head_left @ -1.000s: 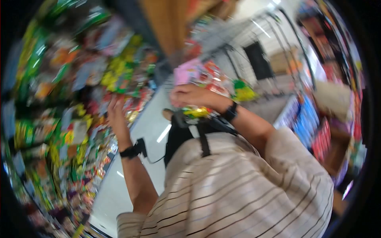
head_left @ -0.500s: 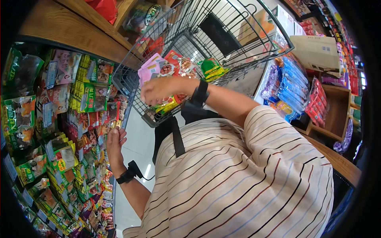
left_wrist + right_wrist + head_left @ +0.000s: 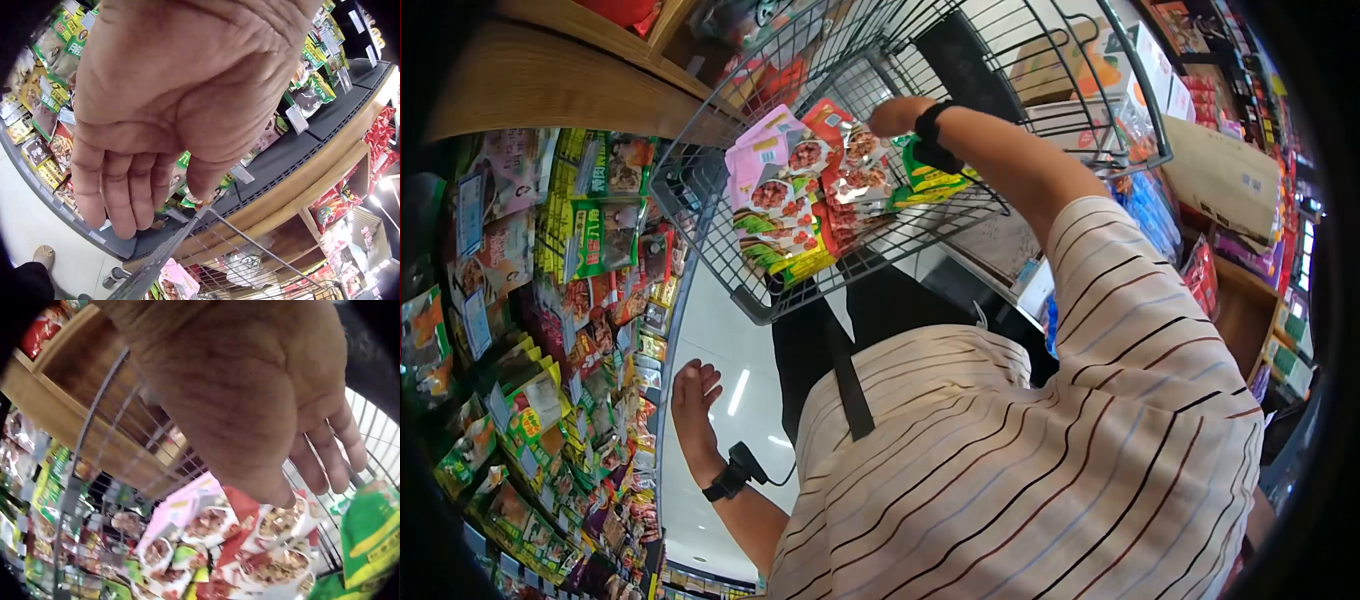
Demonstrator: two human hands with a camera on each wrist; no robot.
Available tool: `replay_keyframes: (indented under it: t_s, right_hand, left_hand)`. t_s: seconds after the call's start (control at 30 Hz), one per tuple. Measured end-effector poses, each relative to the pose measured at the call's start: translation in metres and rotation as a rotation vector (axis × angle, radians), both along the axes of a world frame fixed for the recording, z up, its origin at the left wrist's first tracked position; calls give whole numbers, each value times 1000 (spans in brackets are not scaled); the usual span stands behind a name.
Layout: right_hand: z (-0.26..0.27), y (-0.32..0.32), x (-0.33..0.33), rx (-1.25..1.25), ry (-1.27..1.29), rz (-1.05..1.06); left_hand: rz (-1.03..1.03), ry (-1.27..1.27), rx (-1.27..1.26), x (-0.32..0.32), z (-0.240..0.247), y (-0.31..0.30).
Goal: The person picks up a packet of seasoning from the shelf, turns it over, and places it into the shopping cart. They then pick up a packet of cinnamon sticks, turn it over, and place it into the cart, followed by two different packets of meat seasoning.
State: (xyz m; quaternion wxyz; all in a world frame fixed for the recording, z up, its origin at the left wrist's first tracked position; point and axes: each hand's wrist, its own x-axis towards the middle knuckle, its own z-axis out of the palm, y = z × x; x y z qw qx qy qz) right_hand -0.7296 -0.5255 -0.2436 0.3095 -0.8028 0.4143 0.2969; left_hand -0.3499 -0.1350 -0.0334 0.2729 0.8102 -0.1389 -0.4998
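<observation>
My right hand (image 3: 888, 115) reaches deep into a wire shopping cart (image 3: 745, 305), its fingers relaxed and holding nothing. In the right wrist view the right hand (image 3: 315, 478) hovers just above red snack packets (image 3: 269, 550), with a pink packet (image 3: 187, 503) to the left and a green packet (image 3: 372, 531) to the right. In the cart lie the pink packet (image 3: 755, 155), red packets (image 3: 850, 175) and a green packet (image 3: 930, 175). My left hand (image 3: 692, 385) hangs empty beside the snack shelf (image 3: 550, 300). The left hand (image 3: 137, 209) has loose fingers above the cart rim (image 3: 162, 256).
Hanging snack packets fill the shelving on my left, under a wooden ledge (image 3: 560, 85). On the right stand a rack of blue packets (image 3: 1160, 215) and a cardboard box (image 3: 1220, 175). A pale floor strip (image 3: 720, 340) runs between the shelf and the cart.
My right hand has moved from the cart's near edge deeper into the cart. My left hand has drawn back from the shelf packets and now hangs free.
</observation>
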Motion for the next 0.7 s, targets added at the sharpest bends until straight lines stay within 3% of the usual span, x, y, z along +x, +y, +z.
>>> replay_keyframes:
  t_s: [0.03,0.17,0.43,0.57,0.7]
  right_hand:
    - [-27,5,-8,81,42,164]
    - [-78,45,-29,189,134,204]
    - [-101,92,-28,120,407,391]
    - [-130,102,-39,129,445,425]
    - [-117,97,-37,90,397,422]
  left_hand:
    - [5,2,14,-1,-1,0]
    - [7,26,76,-4,-9,-6]
    - [0,50,137,-8,-19,-27]
    - [3,72,148,-2,-27,-27]
    - [4,63,147,-2,-28,-31]
